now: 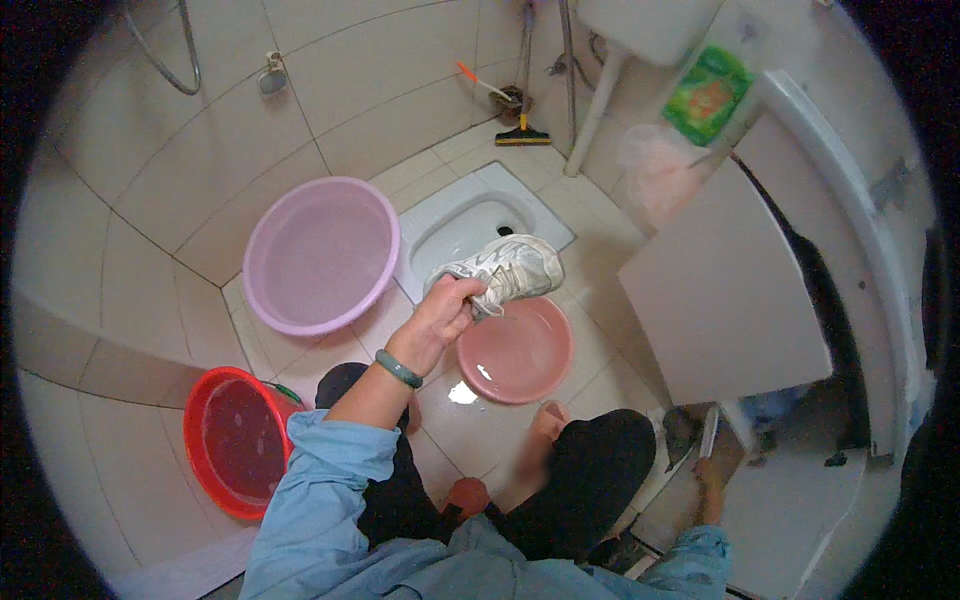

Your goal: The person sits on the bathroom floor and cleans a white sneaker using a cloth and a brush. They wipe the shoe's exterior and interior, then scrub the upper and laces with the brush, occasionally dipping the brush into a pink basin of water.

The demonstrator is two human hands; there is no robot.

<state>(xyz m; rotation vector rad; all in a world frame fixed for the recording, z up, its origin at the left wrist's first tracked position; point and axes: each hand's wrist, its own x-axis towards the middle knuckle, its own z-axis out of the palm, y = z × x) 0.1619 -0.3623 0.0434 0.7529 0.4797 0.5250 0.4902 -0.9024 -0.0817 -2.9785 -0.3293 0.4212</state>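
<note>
My left hand (445, 318) is closed round the heel end of a white and grey lace-up sneaker (520, 272). The shoe is held sideways, its toe pointing right, above the gap between the squat toilet (462, 238) and a pink basin (516, 352) of water. Far to the lower right, beside the open cabinet, my right hand (708, 474) is closed at the lower end of a narrow white thing (710, 432). Its fingers show only in part, and the kind of that thing is unclear. A dark object (683, 432) lies just left of it.
A large lilac tub (322, 255) with water stands at the left. Nearer is a red bucket (238, 442) holding liquid. A white cabinet door (730, 300) juts out at the right. A floor squeegee (522, 136) leans at the back wall. A reddish stool (467, 494) shows between my legs.
</note>
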